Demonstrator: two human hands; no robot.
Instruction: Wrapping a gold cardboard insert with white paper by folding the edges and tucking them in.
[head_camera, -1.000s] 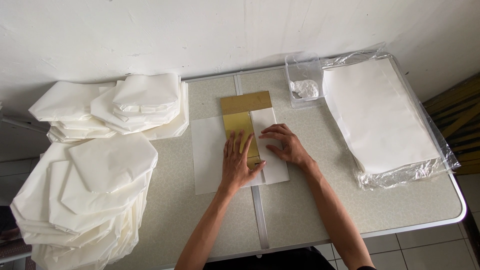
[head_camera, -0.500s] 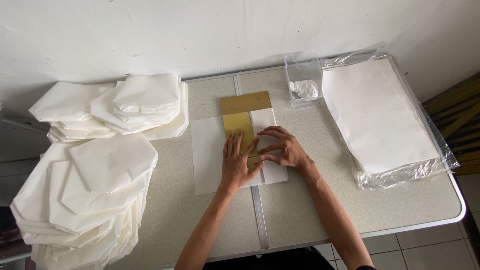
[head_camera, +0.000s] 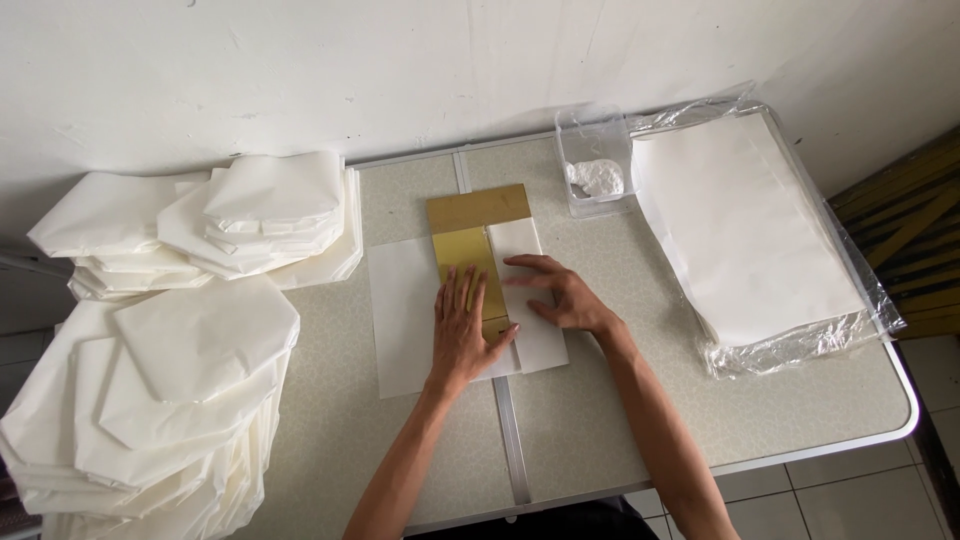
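Left hand (head_camera: 462, 335): lies flat at the frame's centre, fingers stretched out, pressing on the gold board (head_camera: 474, 240) and the white paper sheet (head_camera: 410, 310); it grips nothing.
Right hand (head_camera: 558, 292): just right of the left hand, fingers loosely spread, pressing the folded right flap of the sheet down over the board; nothing grasped.
Sheet and board: middle of the table (head_camera: 620, 420).
Right of frame: paper stack in clear plastic (head_camera: 745, 230).
Upper centre: clear tub (head_camera: 594, 170).
Left of frame: piles of folded paper (head_camera: 190, 350).

Bare speckled desk (head_camera: 600, 420) lies open along the lower centre of the frame. Heaped white folded paper bags (head_camera: 190, 340) block the left; a plastic-wrapped white sheet stack (head_camera: 745, 225) and small clear tub (head_camera: 593, 170) crowd the upper right.
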